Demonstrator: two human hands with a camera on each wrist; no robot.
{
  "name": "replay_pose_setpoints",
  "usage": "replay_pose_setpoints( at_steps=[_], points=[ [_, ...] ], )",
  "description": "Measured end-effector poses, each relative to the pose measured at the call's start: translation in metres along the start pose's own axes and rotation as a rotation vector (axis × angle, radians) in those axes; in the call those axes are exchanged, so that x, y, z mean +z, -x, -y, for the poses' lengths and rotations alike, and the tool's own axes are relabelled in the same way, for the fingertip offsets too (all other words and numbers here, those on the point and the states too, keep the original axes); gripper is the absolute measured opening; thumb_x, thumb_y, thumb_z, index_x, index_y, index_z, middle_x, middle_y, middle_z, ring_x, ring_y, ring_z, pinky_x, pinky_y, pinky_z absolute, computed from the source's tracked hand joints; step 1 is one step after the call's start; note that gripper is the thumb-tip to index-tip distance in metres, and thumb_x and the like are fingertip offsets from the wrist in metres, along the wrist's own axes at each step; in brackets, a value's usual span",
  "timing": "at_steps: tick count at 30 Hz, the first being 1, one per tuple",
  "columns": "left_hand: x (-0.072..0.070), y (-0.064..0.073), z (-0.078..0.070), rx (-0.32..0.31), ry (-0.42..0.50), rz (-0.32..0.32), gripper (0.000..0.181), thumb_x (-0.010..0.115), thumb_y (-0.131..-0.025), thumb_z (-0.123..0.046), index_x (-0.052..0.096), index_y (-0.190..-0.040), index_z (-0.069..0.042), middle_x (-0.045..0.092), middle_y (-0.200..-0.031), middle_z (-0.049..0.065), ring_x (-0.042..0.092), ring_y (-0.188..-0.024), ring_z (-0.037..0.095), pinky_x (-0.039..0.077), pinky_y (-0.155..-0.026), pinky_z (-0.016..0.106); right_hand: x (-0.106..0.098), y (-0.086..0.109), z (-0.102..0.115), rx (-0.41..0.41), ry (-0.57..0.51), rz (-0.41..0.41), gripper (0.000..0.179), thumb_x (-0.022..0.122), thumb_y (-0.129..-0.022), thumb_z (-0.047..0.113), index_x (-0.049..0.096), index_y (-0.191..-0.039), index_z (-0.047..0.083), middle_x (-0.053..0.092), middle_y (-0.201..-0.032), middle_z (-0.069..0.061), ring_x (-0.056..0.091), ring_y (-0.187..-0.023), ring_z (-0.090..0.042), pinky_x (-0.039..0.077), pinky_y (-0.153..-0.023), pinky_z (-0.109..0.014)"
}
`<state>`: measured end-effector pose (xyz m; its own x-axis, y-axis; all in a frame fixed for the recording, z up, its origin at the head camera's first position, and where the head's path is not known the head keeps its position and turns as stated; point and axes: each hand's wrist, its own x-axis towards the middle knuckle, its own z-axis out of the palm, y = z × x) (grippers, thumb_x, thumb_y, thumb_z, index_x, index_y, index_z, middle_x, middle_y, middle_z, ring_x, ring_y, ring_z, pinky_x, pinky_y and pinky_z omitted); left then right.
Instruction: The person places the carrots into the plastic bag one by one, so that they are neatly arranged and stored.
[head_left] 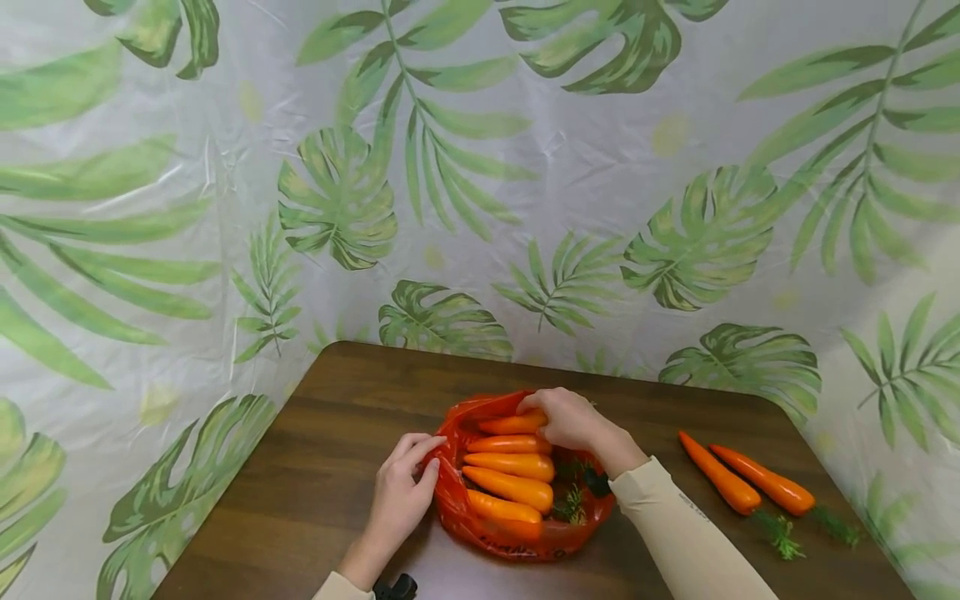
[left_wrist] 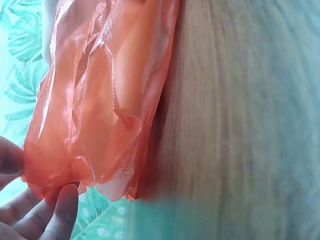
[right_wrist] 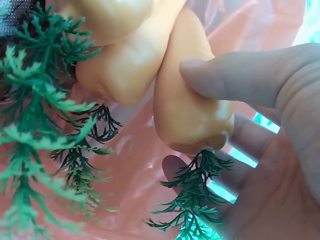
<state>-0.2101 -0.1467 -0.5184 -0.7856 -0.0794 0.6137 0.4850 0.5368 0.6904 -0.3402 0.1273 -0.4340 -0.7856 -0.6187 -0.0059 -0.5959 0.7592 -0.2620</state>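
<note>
The right-wrist view clearly shows the feathery green top (right_wrist: 192,205) of the carrot (right_wrist: 187,100) that the right hand (head_left: 573,421) grips between thumb and fingers; the left-wrist view shows the left hand (head_left: 397,492) pinching the rim of the bag (head_left: 487,537). Smooth, glossy and tapered, the held orange carrot lies inside the bag's far side, beside other carrots (head_left: 510,487). The bag is thin, crinkled red plastic, on a wood-grain table (head_left: 337,467)
</note>
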Motion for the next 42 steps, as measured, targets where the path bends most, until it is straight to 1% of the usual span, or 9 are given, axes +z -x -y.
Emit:
replay_pose_setpoints(
  at_steps=[8, 15, 25, 32, 34, 37, 42],
  points=[
    [0.001, 0.0, -0.001, 0.0, -0.007, 0.003, 0.033, 0.073, -0.087, 0.002, 0.076, -0.116, -0.014, 0.063, -0.111, -0.003, 0.061, -0.089, 0.011, 0.056, -0.07, 0.027, 0.004, -0.006, -0.002, -0.01, 0.029, -0.011, 0.045, 0.072, -0.079, -0.002, 0.073, -0.118, 0.021, 0.069, -0.116, 0.002, 0.062, -0.11, -0.027, 0.052, -0.091, -0.045],
    [0.001, 0.0, -0.001, 0.0, -0.002, 0.003, 0.033, 0.073, -0.087, 0.002, 0.076, -0.116, -0.014, 0.063, -0.111, -0.004, 0.061, -0.089, 0.011, 0.056, -0.071, 0.027, 0.007, -0.012, -0.002, -0.007, 0.06, 0.004, 0.047, 0.074, -0.08, -0.001, 0.071, -0.121, 0.02, 0.069, -0.115, 0.001, 0.063, -0.108, -0.027, 0.053, -0.087, -0.044],
    [0.002, 0.001, 0.0, 0.001, -0.004, -0.002, 0.033, 0.073, -0.087, 0.001, 0.076, -0.116, -0.015, 0.062, -0.111, -0.006, 0.062, -0.089, 0.01, 0.057, -0.072, 0.027, 0.011, -0.01, 0.0, 0.021, 0.1, -0.002, 0.045, 0.074, -0.082, 0.006, 0.069, -0.126, 0.019, 0.067, -0.118, -0.001, 0.062, -0.109, -0.028, 0.052, -0.09, -0.045],
    [0.002, 0.001, 0.001, 0.011, -0.006, -0.006, 0.034, 0.073, -0.087, 0.001, 0.076, -0.116, -0.015, 0.062, -0.111, -0.005, 0.062, -0.089, 0.009, 0.057, -0.072, 0.026, 0.014, -0.012, -0.002, -0.012, 0.137, -0.029, 0.045, 0.071, -0.079, 0.003, 0.071, -0.121, 0.021, 0.069, -0.112, 0.003, 0.064, -0.1, -0.022, 0.053, -0.085, -0.039],
    [0.001, 0.001, 0.0, 0.014, -0.005, -0.007, 0.033, 0.073, -0.087, 0.001, 0.076, -0.116, -0.015, 0.062, -0.111, -0.005, 0.062, -0.089, 0.009, 0.057, -0.072, 0.026, 0.014, -0.013, -0.003, -0.014, 0.147, -0.034, 0.045, 0.071, -0.079, 0.004, 0.071, -0.121, 0.02, 0.069, -0.111, 0.003, 0.064, -0.1, -0.022, 0.054, -0.085, -0.04],
    [0.001, 0.001, 0.0, 0.018, -0.005, -0.007, 0.033, 0.073, -0.087, 0.001, 0.076, -0.116, -0.014, 0.062, -0.111, -0.005, 0.061, -0.089, 0.009, 0.057, -0.072, 0.026, 0.015, -0.013, -0.002, -0.012, 0.158, -0.037, 0.043, 0.072, -0.08, 0.006, 0.071, -0.121, 0.019, 0.069, -0.111, 0.002, 0.065, -0.1, -0.023, 0.054, -0.085, -0.04],
    [0.001, 0.001, -0.001, 0.023, -0.007, -0.012, 0.033, 0.074, -0.086, 0.002, 0.076, -0.115, -0.014, 0.063, -0.11, -0.004, 0.061, -0.087, 0.009, 0.056, -0.071, 0.025, 0.018, -0.012, -0.001, 0.011, 0.137, -0.023, 0.038, 0.071, -0.086, 0.012, 0.069, -0.124, 0.017, 0.068, -0.115, -0.001, 0.064, -0.098, -0.022, 0.053, -0.082, -0.04]
  ],
)
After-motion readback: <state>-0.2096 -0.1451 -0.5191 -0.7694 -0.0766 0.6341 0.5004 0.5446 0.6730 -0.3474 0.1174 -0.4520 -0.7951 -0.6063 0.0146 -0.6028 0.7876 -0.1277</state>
